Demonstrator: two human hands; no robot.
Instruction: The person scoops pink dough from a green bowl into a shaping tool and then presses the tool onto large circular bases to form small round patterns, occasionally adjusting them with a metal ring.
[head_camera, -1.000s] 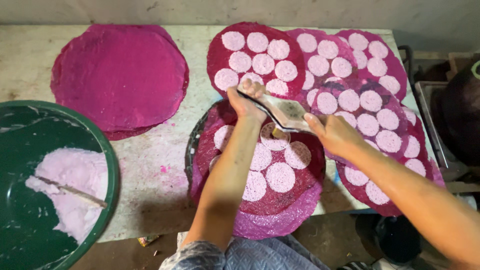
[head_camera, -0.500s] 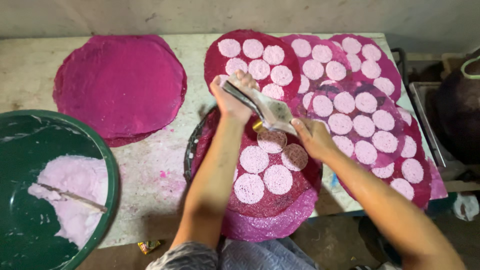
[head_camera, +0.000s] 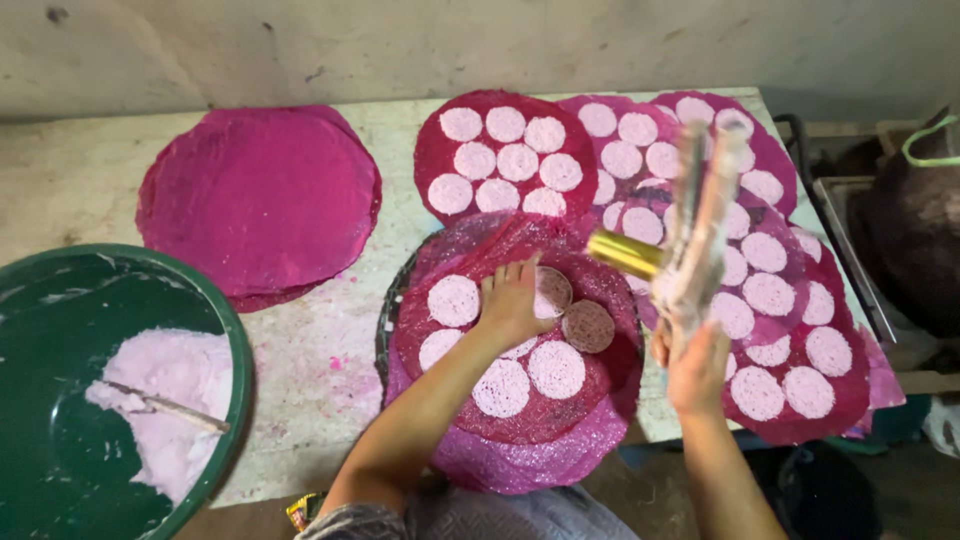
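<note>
Magenta sheet (head_camera: 520, 400) lay at the desk's (head_camera: 310, 360) near edge, dotted with pale pink discs (head_camera: 556, 368); it served as landmark. Left hand (head_camera: 512, 302) rested flat on its middle, fingers (head_camera: 515, 272) spread, touching one disc. Right hand (head_camera: 698, 368) hovered just right of the sheet, fingers wrapped around a blurred metal tool (head_camera: 690, 225) raised upright. Behind the sheet sat more dotted sheets (head_camera: 505, 155). Left of it: plain magenta sheet (head_camera: 258, 200), then green basin (head_camera: 60, 330) of pale pink paste (head_camera: 170, 400).
</note>
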